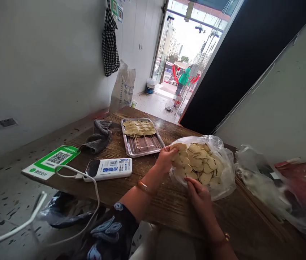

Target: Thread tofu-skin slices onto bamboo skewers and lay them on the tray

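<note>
A clear plastic bag (224,169) full of pale round potato slices (200,162) lies on the wooden table (147,195). My left hand (166,159) rests at the bag's left edge, fingers closed on a slice (179,146) at the top of the pile. My right hand (200,196) lies at the bag's near edge, fingers touching the slices. A steel tray (142,144) just left of the bag holds several skewers (139,130) threaded with slices.
A grey cloth (98,137), a power bank (112,168) with a phone and white cable, and a green QR card (51,161) lie on the table's left. More plastic bags (272,184) sit at right. An open doorway (185,65) is ahead.
</note>
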`<act>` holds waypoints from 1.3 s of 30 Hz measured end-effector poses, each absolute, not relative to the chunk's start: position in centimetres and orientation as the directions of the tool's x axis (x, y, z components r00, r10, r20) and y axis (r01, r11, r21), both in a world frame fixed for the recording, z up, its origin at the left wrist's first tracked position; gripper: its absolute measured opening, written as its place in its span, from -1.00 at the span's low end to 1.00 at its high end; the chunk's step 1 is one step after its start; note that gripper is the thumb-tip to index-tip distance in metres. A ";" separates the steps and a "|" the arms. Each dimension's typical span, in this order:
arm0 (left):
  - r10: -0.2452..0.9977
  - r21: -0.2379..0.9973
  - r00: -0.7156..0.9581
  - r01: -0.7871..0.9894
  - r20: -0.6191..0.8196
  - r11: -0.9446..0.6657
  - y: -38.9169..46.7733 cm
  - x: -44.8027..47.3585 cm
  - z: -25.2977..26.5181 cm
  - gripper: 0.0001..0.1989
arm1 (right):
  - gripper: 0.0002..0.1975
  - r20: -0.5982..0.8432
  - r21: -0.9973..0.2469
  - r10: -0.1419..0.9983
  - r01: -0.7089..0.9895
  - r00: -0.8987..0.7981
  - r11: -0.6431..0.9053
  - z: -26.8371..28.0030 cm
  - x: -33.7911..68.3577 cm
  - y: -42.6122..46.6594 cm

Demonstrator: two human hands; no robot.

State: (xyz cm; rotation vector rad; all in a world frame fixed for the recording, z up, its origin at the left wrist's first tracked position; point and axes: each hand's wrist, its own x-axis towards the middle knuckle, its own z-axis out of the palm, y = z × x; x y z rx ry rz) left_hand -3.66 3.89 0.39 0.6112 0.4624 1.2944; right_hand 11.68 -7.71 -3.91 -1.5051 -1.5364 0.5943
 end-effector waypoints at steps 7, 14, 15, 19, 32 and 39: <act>0.980 0.656 0.195 -0.746 0.048 0.116 3.9 -3.7 0.5 -0.59 | -0.56 0.204 -0.865 0.968 0.490 0.147 0.108 -3.2 10.5 -6.6; 0.974 0.650 0.217 -0.749 0.057 0.129 4.1 -3.7 0.5 -0.58 | -0.59 0.115 -0.963 0.977 0.262 0.182 0.064 -2.4 9.8 -6.1; 0.973 0.649 0.225 -0.749 0.060 0.133 4.1 -3.8 0.6 -0.56 | -0.59 0.093 -0.979 0.978 0.194 0.188 0.055 -2.3 9.8 -6.1; 0.945 0.659 0.327 -0.716 0.025 0.230 4.1 -3.9 0.9 -0.45 | -0.62 0.017 -0.996 0.977 -0.086 0.211 0.036 -1.8 9.7 -6.2; 0.967 0.751 0.250 -0.646 0.040 0.136 4.0 -3.9 0.9 -0.59 | -0.67 0.147 -0.989 0.975 -0.004 0.165 0.150 -0.8 8.4 -2.6; 0.995 0.789 0.103 -0.611 0.004 0.060 4.1 -3.7 1.2 -0.58 | -0.66 0.294 -0.893 0.952 0.380 0.090 0.240 -1.1 8.6 -1.2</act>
